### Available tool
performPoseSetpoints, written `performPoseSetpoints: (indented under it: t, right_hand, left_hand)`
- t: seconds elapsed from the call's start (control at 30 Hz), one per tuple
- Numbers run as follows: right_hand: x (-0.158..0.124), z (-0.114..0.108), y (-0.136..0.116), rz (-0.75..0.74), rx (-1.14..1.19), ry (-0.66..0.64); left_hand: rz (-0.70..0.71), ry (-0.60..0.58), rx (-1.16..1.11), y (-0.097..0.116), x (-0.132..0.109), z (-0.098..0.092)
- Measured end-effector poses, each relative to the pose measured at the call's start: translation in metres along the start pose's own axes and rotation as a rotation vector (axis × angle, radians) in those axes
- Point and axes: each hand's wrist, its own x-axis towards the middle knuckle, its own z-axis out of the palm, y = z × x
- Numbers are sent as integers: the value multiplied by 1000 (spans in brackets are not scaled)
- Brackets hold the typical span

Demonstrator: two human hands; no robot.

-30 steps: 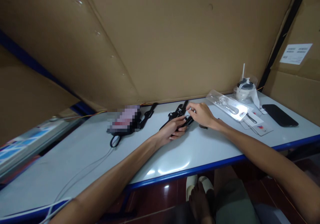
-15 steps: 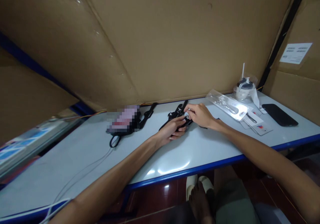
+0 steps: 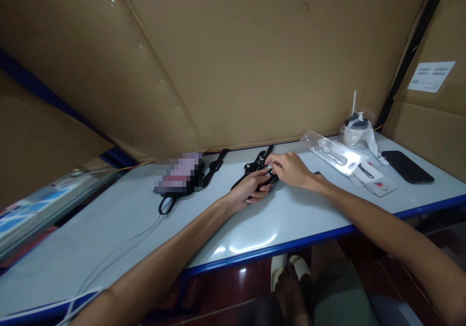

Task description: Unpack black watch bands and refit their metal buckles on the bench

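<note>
My left hand [image 3: 251,190] lies on the white table [image 3: 255,219] with its fingers curled round a black watch with a strap [image 3: 259,163]. My right hand [image 3: 289,170] meets it from the right, thumb and fingers pinched at the watch body; what the pinch holds is too small to name. A second black watch [image 3: 215,165] lies to the left, apart from both hands.
Black scissors [image 3: 167,203] and a blurred dark item lie at the left. At the right are a clear plastic packet [image 3: 333,152], small cards [image 3: 378,185], a bagged container [image 3: 358,127] and a black phone [image 3: 407,167]. Cardboard walls stand behind. White cables [image 3: 109,263] trail left.
My right hand has slid a little to the left, closing onto the watch held by my left hand. The left hand has barely moved.
</note>
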Motion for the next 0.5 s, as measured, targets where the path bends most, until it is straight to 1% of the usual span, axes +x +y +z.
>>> performPoseSetpoints:
  t: [0.1,0.2,0.37,0.5]
  right_hand:
    - [0,2,-1,-25,11,-7]
    - [-1,3,4,-21,-51,-12]
    - [-1,4,11,-13,-127,-9]
    - [-4,4,8,-38,-145,-16]
  left_hand:
    - [16,-36,-30,-2,1,-3]
    - [15,-46,-35,-2,1,-4]
    - [5,-1,12,0,-1,2]
    - [8,29,24,0,-2,4]
